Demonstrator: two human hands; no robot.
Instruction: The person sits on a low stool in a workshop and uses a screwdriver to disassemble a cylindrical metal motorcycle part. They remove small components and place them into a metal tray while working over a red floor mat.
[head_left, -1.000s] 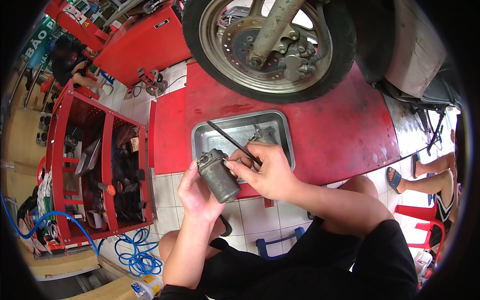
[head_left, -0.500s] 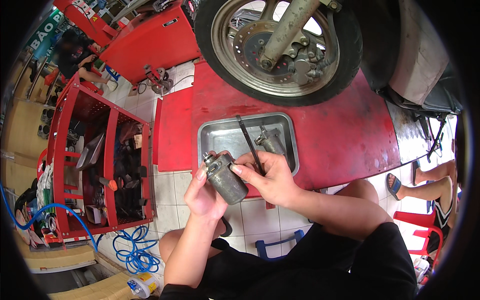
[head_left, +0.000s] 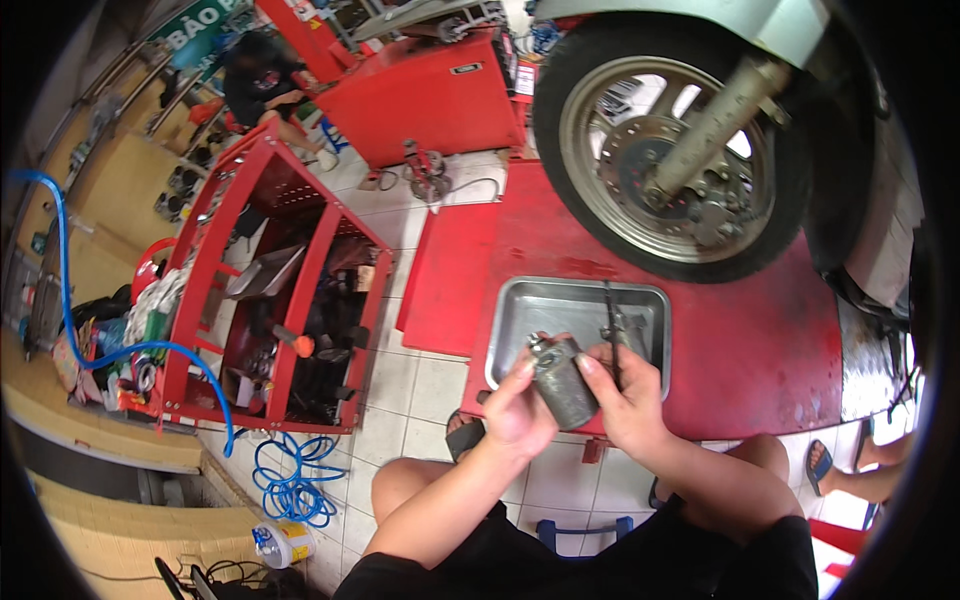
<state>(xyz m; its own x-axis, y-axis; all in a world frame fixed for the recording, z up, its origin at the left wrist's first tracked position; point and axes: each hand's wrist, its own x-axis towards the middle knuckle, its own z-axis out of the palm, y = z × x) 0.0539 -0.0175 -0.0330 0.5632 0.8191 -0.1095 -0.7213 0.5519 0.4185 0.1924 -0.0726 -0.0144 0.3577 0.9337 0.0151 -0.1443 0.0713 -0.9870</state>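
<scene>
2 hands at work, and both are busy: the left hand [head_left: 520, 415] grips the side of 1 grey metal cylinder [head_left: 567, 390], while the right hand [head_left: 635, 405] sets its thumb against the other side and clasps 1 dark rod [head_left: 611, 325]. The cylinder sits tilted between the hands, its fitted end up, overlapping the near side of 1 metal tray [head_left: 525, 315]. In that tray lies 1 more metal part [head_left: 632, 330], and here's the obstruction: rod and right hand cover some of it, so its full shape can't be told.

The tray rests on 1 red platform [head_left: 750, 350], with 1 spoked wheel [head_left: 630, 165] just beyond. Off to the left stands 1 red tool cart [head_left: 319, 265], with 1 blue hose [head_left: 160, 346] looping past and 1 white bucket [head_left: 290, 543] below. 1 co-worker [head_left: 262, 90] sits at the upper left; another person's sandalled foot [head_left: 820, 465] shows at the right.

And the change! The view has swung left since 1 second ago, so tray and wheel appear farther right. The rod, slanting then, now runs nearly straight up the picture; the cylinder remains in both hands.
</scene>
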